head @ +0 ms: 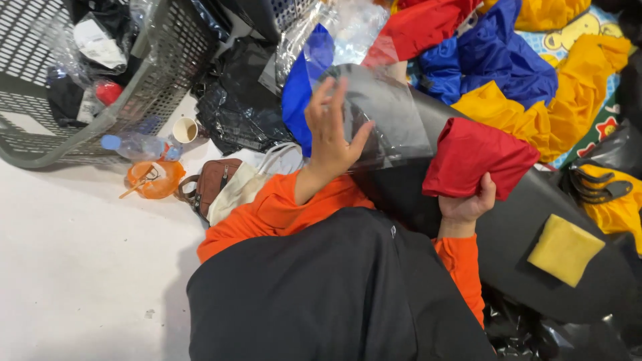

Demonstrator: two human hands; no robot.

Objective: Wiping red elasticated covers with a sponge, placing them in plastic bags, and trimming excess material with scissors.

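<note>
Right now the right hand (pixel 466 204) grips a folded red cloth (pixel 478 157), soft and light; pinch its folded edge. Left hand (pixel 331 130), fingers spread wide, holds open a thin, slippery clear plastic bag (pixel 394 117).

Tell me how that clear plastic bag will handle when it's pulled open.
Probably floppy: the clear plastic bag sags around the left hand. Likely slippery, given its glossy sheen. The folded red cloth in the right hand looks soft too.

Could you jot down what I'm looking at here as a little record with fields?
left hand: left hand raised, fingers spread inside a clear plastic bag
right hand: right hand grips a folded red cloth
behind: heap of blue, yellow and red cloths
floor: grey plastic basket, orange bowl, brown bag
</note>
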